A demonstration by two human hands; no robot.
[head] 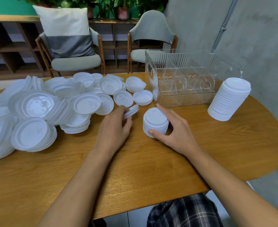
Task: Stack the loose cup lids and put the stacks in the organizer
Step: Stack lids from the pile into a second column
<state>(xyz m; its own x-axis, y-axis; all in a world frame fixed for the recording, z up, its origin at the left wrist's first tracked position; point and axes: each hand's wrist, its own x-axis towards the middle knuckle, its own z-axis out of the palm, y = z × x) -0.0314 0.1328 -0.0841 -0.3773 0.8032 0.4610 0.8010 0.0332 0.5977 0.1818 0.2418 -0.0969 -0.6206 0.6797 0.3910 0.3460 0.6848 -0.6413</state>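
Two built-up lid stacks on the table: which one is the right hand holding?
The short stack in front of the organizer: the right hand grips its sides. The tall stack stands untouched beside the organizer's right end.

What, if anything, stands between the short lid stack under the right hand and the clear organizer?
Nothing visible does. Only bare table lies between the short stack and the organizer's front wall. The nearest loose lid sits left of that path, the tall stack right of it.
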